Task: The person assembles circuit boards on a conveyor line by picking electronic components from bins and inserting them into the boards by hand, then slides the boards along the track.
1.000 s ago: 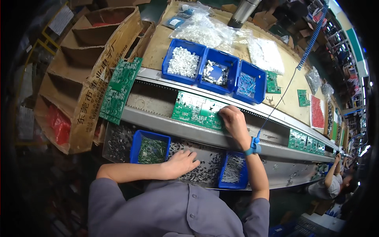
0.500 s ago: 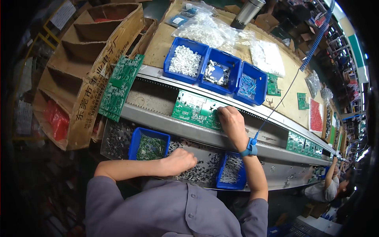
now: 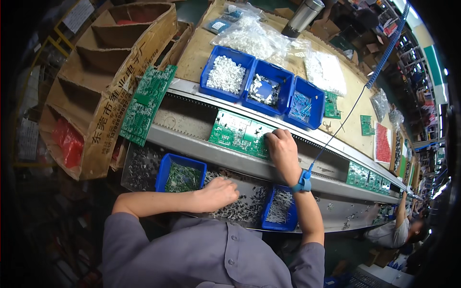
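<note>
A green circuit board lies in the metal conveyor rail in front of me. At its right end is my right hand, its fingertips pinched together against the board; whatever they hold is too small to tell. My left hand rests with curled fingers over loose leaded components in the metal tray, and its fingertips are partly hidden. Left of that hand stands a blue bin of green-bodied parts. To its right is a blue bin of pale leaded parts. A blue wrist strap circles my right wrist.
Three blue bins of small parts line the rail's far side. More boards lean at the left beside a cardboard divider box. A coiled blue cord runs down to my wrist strap. Another person works far right.
Both hands stay at nearly the same places, the right still at the board's right end and the left over the loose components. The view has shifted slightly.
</note>
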{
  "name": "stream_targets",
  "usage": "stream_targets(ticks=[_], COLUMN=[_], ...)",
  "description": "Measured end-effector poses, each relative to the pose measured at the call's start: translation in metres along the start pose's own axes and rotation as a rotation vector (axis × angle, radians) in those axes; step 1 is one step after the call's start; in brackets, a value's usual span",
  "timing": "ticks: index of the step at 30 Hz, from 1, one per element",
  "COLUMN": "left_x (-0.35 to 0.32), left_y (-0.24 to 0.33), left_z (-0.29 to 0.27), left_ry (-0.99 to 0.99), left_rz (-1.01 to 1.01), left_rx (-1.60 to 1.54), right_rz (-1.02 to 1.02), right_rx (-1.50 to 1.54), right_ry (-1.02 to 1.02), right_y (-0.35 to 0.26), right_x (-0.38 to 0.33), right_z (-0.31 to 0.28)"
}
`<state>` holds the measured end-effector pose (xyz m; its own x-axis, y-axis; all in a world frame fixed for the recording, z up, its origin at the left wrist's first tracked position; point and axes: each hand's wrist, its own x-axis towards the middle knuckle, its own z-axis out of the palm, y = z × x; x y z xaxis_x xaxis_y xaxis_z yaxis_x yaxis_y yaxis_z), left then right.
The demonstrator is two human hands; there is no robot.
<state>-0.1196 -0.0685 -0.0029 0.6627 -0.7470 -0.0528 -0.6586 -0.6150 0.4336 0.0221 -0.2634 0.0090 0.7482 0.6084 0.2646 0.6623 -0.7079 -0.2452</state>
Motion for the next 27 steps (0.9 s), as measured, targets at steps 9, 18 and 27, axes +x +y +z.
stream_targets(ticks=[9,18,27], left_x=[-0.004,-0.004,0.007], left_y=[-0.005,-0.018,-0.051], left_z=[0.003,-0.031,-0.052], left_ry=[0.096,-0.013,0.253], left_rz=[-0.067,-0.120,-0.136], left_rx=[-0.069,-0.134,-0.194], right_rz=[-0.078,-0.162,-0.172], right_rx=[0.265,0.197,0.207], right_ry=[-0.393,-0.518,-0.500], right_y=[-0.062,-0.082,-0.077], right_x=[-0.051,-0.090,-0.089], right_z=[-0.027,0.002,0.011])
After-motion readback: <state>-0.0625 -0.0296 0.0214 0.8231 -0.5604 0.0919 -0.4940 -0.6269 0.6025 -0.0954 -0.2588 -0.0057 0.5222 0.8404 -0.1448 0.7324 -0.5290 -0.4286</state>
